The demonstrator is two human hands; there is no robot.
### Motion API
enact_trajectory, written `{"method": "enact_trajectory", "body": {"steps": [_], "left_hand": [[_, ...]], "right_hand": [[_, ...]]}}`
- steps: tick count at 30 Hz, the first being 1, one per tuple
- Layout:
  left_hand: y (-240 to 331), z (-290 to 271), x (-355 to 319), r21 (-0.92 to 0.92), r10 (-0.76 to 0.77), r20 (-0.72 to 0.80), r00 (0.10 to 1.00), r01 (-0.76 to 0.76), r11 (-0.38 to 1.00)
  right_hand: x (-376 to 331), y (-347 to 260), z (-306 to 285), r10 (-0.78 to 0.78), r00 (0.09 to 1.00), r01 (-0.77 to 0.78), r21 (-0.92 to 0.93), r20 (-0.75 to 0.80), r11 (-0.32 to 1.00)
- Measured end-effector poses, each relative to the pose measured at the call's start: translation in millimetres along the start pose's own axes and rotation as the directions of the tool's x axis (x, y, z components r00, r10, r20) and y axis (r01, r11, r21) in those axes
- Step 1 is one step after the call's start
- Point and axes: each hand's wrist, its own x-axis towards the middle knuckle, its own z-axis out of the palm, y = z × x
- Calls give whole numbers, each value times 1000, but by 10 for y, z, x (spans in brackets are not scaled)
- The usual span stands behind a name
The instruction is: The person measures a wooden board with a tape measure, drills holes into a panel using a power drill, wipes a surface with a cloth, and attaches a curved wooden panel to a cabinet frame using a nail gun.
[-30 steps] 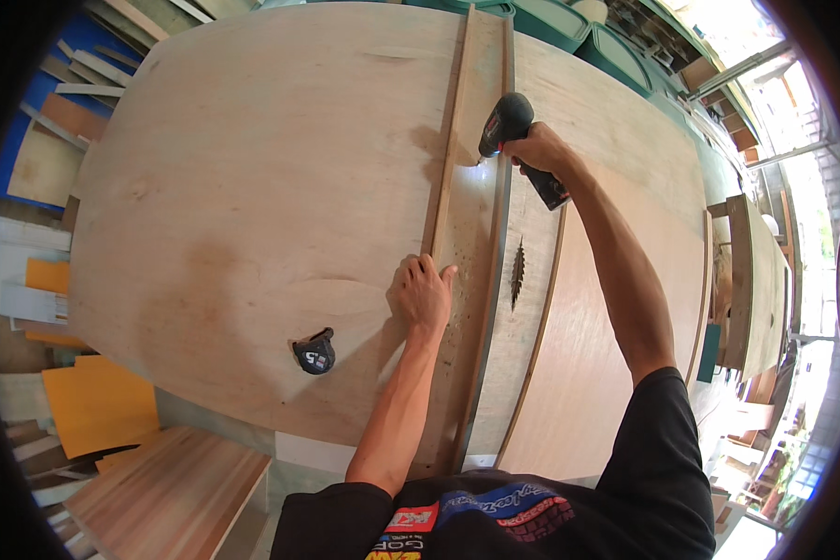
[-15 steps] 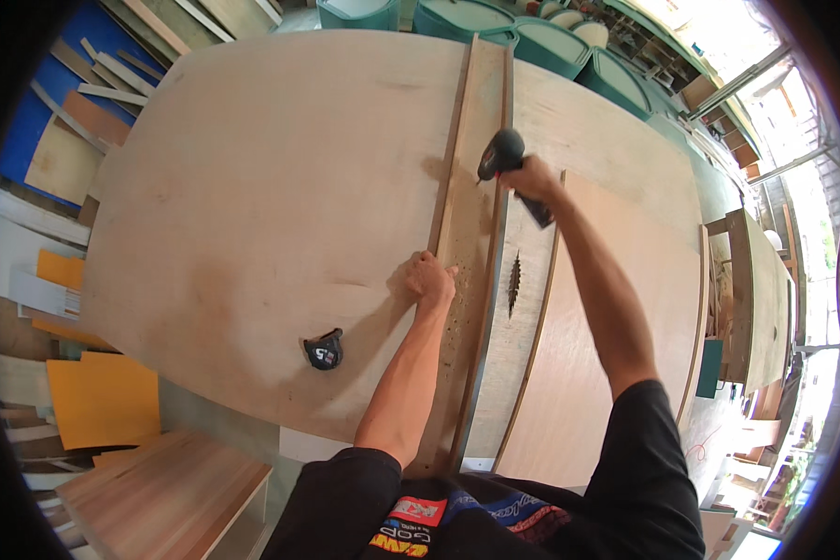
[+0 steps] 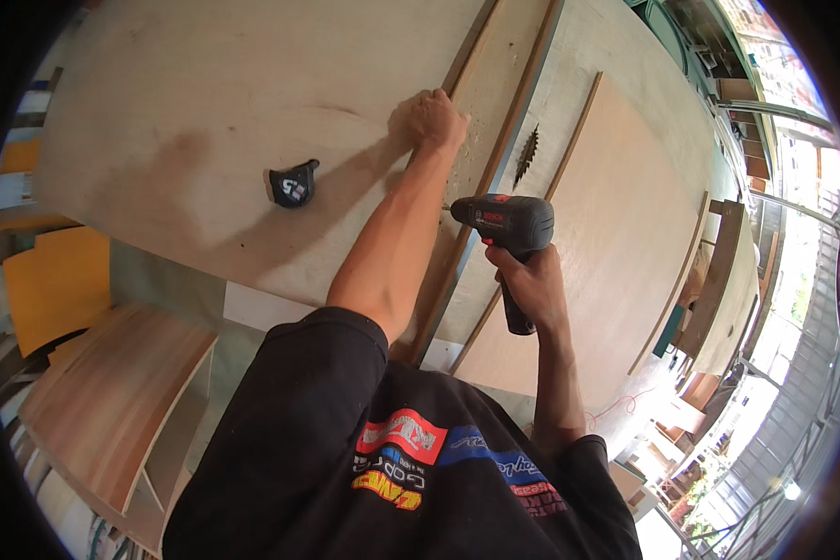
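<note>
My right hand [image 3: 535, 287] is wrapped round the grip of a black and red cordless drill [image 3: 506, 217]. The drill lies across the straight rail [image 3: 500, 145], its bit end pointing left toward my left forearm. Farther off, my left hand [image 3: 437, 121] is closed on the near end of a thin wooden strip [image 3: 477, 49] that runs away from me along the large board. Between hand and rail, sawdust specks the surface. A toothed saw blade [image 3: 527, 157] stands up through a slot just right of the rail. Left of my forearm sits a black tape measure [image 3: 292, 184].
A wooden panel [image 3: 616, 224] lies on the right side of the large pale tabletop [image 3: 205, 84]. At the lower left stand a wood-topped cabinet [image 3: 112, 392] and yellow sheets [image 3: 58, 285]. Another wooden bench [image 3: 723, 280] is at the far right.
My right hand has brought the drill nearer to me, from the far part of the rail to beside my left forearm. The view has tilted toward my body; my left hand stays on the strip's end.
</note>
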Motion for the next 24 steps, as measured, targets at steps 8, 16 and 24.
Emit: {"method": "enact_trajectory", "body": {"steps": [8,16,24], "left_hand": [[141,-184,32,-17,77,251,965,-75,997],[106,-216,41,-97,54,280,959,-27,995],[69,-161,46,-64,123,174,977,-113,991]], "right_hand": [[-149,77,83,28,998,-31,-60,-49,998],[-138,150,173,-19,999,12,-131,-49,991],[-169,45,223,-12,999,3,-199,-41,980]]}}
